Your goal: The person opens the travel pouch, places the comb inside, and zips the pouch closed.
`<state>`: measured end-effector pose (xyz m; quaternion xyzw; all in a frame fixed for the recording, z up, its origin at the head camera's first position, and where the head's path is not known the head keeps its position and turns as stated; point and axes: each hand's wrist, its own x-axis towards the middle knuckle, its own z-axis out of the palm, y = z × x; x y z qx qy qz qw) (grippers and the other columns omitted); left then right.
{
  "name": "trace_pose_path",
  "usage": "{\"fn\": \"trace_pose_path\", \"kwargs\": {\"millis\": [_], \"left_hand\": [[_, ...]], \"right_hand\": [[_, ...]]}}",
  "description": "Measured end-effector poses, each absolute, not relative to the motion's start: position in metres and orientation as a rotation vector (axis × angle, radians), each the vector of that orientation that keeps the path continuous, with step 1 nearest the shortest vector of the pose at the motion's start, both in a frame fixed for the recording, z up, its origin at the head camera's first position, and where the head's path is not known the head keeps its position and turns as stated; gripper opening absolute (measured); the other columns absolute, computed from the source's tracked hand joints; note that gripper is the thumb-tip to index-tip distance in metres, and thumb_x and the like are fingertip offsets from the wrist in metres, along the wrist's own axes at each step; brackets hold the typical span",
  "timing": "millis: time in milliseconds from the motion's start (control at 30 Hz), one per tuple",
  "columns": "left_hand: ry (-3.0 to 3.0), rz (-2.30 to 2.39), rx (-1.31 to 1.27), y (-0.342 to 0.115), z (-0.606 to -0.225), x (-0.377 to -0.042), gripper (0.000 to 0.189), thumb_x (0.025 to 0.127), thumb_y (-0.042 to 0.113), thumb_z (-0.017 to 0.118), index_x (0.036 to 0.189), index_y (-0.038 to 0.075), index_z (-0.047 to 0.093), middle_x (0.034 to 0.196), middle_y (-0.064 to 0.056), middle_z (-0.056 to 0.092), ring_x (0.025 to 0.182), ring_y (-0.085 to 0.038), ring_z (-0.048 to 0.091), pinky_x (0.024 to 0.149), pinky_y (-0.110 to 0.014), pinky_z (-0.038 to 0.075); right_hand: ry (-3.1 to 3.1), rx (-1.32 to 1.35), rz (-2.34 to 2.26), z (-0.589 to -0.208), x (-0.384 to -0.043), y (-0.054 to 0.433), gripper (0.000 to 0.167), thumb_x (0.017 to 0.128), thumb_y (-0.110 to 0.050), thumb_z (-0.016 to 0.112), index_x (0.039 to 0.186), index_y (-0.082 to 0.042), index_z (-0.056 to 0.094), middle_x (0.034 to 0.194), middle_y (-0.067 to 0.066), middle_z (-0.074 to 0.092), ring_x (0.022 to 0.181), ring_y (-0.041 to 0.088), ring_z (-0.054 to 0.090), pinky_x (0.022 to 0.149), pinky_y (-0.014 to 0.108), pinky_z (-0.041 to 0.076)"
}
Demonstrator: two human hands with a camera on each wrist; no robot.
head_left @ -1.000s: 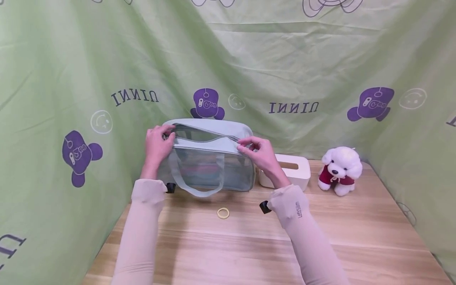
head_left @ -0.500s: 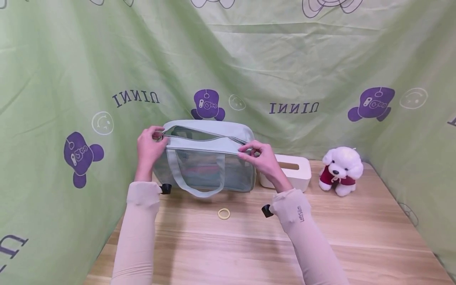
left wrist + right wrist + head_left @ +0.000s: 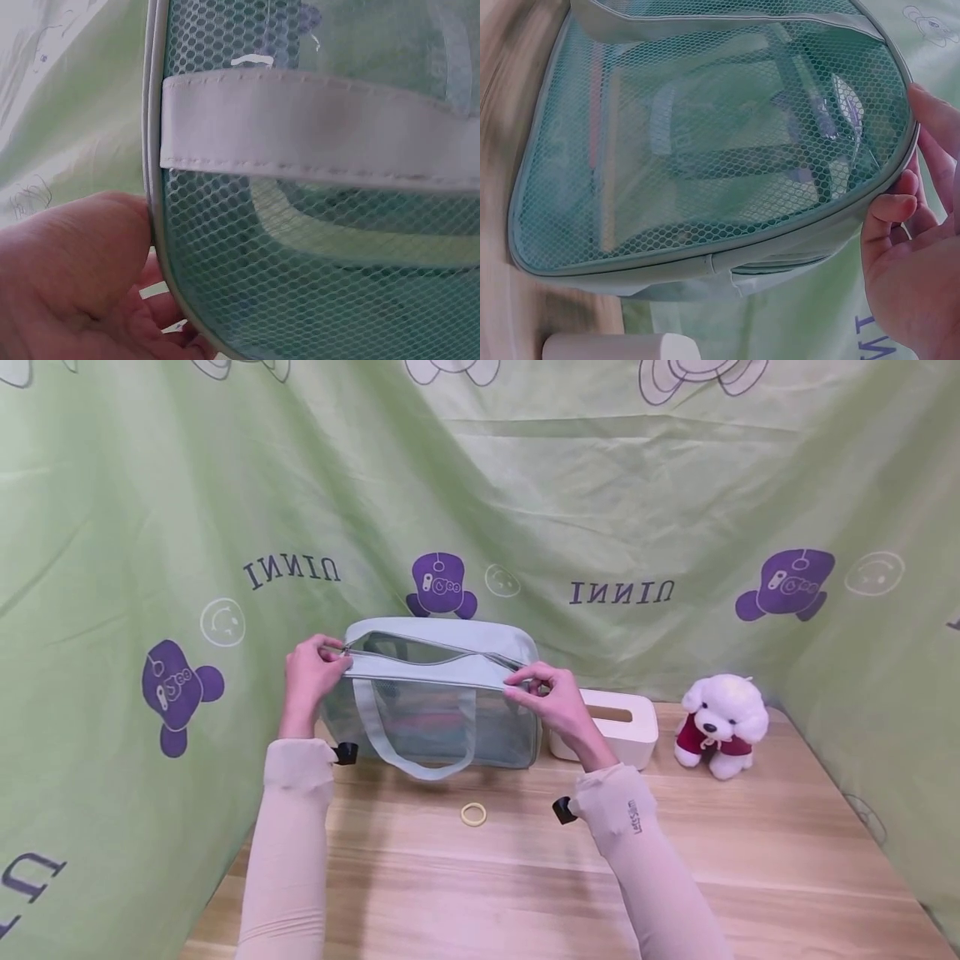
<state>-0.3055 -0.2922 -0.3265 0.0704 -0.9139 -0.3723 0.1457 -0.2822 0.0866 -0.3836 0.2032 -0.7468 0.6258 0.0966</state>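
Note:
A pale grey-green see-through bag (image 3: 450,727) stands upright on the table, its zipped top (image 3: 408,647) partly open and a strap handle hanging down in front. At the left end of that opening, beside the zipper slider, my left hand (image 3: 311,672) pinches the bag's top edge between thumb and fingers. My right hand (image 3: 551,693) pinches the top right front corner. In the left wrist view, the left hand (image 3: 82,277) lies against the piped edge of the mesh side. Fingers of the right hand (image 3: 922,247) hold the rim in the right wrist view. Pinkish contents show dimly through the bag.
A white tissue box (image 3: 630,735) stands behind my right wrist, close to the bag's right end. Farther right sits a white plush dog (image 3: 723,722) in red clothing. A yellow ring (image 3: 473,814) lies on the wooden table (image 3: 450,893). Green printed cloth (image 3: 600,510) hangs behind.
My left hand has shifted left to the end of the zipped opening, uncovering the opening's left end. The right hand has moved slightly right and down, still pinching the bag's corner.

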Motion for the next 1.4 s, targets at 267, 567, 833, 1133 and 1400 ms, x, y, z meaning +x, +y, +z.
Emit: {"fn": "trace_pose_path", "kwargs": {"millis": [267, 567, 833, 1133, 1400], "left_hand": [[-2.659, -1.045, 0.17, -0.293, -0.328, -0.304, 0.037, 0.095, 0.011, 0.058, 0.13, 0.0, 0.06, 0.118, -0.023, 0.068, 0.101, -0.036, 0.063, 0.083, -0.039, 0.049], [-2.678, -1.062, 0.213, -0.291, -0.327, -0.304, 0.032, 0.102, 0.013, 0.05, 0.129, -0.002, 0.057, 0.124, -0.026, 0.064, 0.104, -0.036, 0.06, 0.082, -0.04, 0.05], [-2.631, -0.994, 0.18, -0.288, -0.328, -0.306, 0.03, 0.106, 0.014, 0.045, 0.125, -0.006, 0.057, 0.118, -0.025, 0.063, 0.106, -0.039, 0.059, 0.093, -0.049, 0.048], [-2.674, -1.018, 0.191, -0.284, -0.325, -0.306, 0.035, 0.108, 0.019, 0.042, 0.127, -0.006, 0.058, 0.12, -0.025, 0.062, 0.102, -0.034, 0.057, 0.084, -0.039, 0.047], [-2.65, -1.041, 0.069, -0.286, -0.327, -0.309, 0.032, 0.109, 0.019, 0.044, 0.123, -0.006, 0.059, 0.117, -0.023, 0.062, 0.102, -0.033, 0.056, 0.085, -0.037, 0.044]], "right_hand": [[-2.226, 0.594, 1.848, -0.383, -0.282, 0.088, 0.019, 0.086, -0.013, 0.084, 0.102, -0.003, 0.079, 0.087, -0.002, 0.066, 0.071, 0.011, 0.049, 0.064, 0.02, 0.042], [-2.202, 0.602, 1.87, -0.384, -0.281, 0.087, 0.02, 0.086, -0.011, 0.084, 0.102, -0.001, 0.079, 0.084, -0.005, 0.065, 0.071, 0.01, 0.05, 0.063, 0.019, 0.043], [-2.231, 0.574, 1.861, -0.386, -0.285, 0.088, 0.024, 0.087, -0.012, 0.083, 0.107, 0.0, 0.078, 0.087, -0.002, 0.065, 0.073, 0.011, 0.05, 0.064, 0.019, 0.043], [-2.24, 0.557, 1.86, -0.365, -0.266, 0.085, 0.023, 0.088, -0.005, 0.08, 0.107, 0.008, 0.076, 0.087, 0.001, 0.062, 0.074, 0.014, 0.05, 0.066, 0.019, 0.043], [-2.215, 0.575, 1.818, -0.36, -0.258, 0.082, 0.021, 0.089, -0.004, 0.079, 0.106, 0.009, 0.075, 0.084, 0.006, 0.058, 0.076, 0.013, 0.049, 0.069, 0.025, 0.043]]}}
